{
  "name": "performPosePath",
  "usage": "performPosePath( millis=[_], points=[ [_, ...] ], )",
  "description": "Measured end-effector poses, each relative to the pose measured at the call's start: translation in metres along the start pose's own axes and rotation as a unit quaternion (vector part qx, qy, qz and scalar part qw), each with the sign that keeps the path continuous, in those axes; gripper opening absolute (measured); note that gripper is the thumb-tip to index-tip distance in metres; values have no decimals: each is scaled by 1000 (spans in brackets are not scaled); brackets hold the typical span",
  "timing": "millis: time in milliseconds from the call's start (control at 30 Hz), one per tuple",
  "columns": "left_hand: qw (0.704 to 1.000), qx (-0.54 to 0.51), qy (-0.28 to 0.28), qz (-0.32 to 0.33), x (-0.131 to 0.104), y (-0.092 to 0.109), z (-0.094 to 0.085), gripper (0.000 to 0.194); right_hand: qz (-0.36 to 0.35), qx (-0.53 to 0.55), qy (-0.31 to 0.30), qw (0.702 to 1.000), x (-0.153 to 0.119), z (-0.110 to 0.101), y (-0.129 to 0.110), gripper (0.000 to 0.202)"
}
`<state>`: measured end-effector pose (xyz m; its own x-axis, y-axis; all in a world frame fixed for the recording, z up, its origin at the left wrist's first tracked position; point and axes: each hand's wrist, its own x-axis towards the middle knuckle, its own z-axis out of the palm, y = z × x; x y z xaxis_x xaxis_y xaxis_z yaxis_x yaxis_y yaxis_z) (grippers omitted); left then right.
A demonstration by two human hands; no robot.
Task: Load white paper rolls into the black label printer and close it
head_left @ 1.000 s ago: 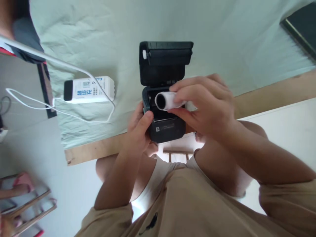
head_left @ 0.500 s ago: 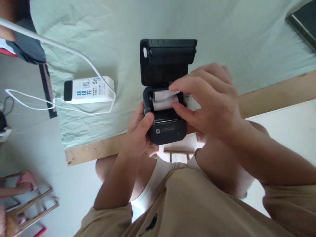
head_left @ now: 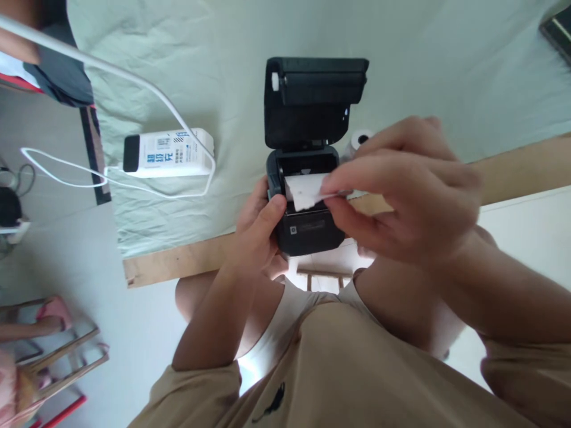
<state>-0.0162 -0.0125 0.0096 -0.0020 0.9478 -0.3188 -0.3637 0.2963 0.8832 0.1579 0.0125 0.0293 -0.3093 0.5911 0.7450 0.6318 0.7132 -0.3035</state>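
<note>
A small black label printer (head_left: 312,229) is held at the table's front edge, its lid (head_left: 314,101) swung up and back. My left hand (head_left: 256,229) grips the printer's left side, thumb on the upper edge. Over the opened compartment, my right hand (head_left: 410,190) pinches the white paper (head_left: 306,189) between thumb and index finger. One torn-looking paper end hangs toward the printer's front. How much of the roll still sits inside is hidden by the paper and fingers. Behind my right hand stands another white paper roll (head_left: 360,139), partly covered.
A white power bank (head_left: 169,153) with a white cable (head_left: 151,89) lies on the green cloth (head_left: 223,59) to the left. A dark object (head_left: 557,35) is at the far right. Another person's arm (head_left: 18,44) shows top left, and a wooden stool (head_left: 66,362) stands below.
My right fingers have closed on the paper and lifted its end across the compartment. The second roll has come into view behind my hand. My left hand keeps its grip on the printer.
</note>
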Motion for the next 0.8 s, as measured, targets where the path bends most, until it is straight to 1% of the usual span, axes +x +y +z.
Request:
performPosePath(
  millis=[67, 133, 200, 233, 267, 333, 400, 467, 533, 600, 667, 700, 733, 800],
  points=[
    [1000, -3, -12, 2, 1, 0, -1, 31, -21, 22, -21, 999, -8, 3, -2, 18],
    [999, -4, -34, 7, 2, -1, -3, 36, -28, 39, -59, 997, -15, 7, -2, 11],
    [999, 2, -48, 6, 3, -2, -5, 38, -36, 63, -84, 994, -19, 8, 1, 4],
    [999, 6, -49, 5, 3, -3, -5, 43, -38, 78, -88, 992, -19, 7, 2, 6],
    [999, 10, -47, 5, 3, -3, -5, 49, -34, 95, -77, 992, -18, 4, 5, 6],
    [999, 18, -36, 10, 2, -2, -4, 59, 0, 112, -37, 993, -14, -2, 10, 11],
    [999, 25, -32, 11, 1, -1, -3, 64, 69, 94, -8, 993, -11, -8, 16, 24],
    [999, 33, -39, 12, 0, -1, -3, 66, 128, 74, -23, 989, -9, -11, 19, 39],
    [998, 45, -43, 18, 0, -1, -5, 68, 157, 92, -35, 983, -9, -11, 21, 48],
    [997, 61, -34, 24, 0, -2, -6, 66, 163, 123, -12, 979, -9, -12, 19, 41],
    [997, 68, -23, 26, 0, -3, -6, 61, 170, 150, 12, 974, -8, -13, 15, 22],
    [997, 67, -20, 26, 0, -3, -6, 59, 172, 159, 12, 972, -9, -13, 13, 9],
    [997, 63, -18, 27, 0, -3, -6, 57, 174, 167, -1, 970, -9, -13, 12, 11],
    [998, 48, -24, 31, 1, -4, -7, 59, 181, 186, -50, 964, -11, -11, 11, 34]
  ],
)
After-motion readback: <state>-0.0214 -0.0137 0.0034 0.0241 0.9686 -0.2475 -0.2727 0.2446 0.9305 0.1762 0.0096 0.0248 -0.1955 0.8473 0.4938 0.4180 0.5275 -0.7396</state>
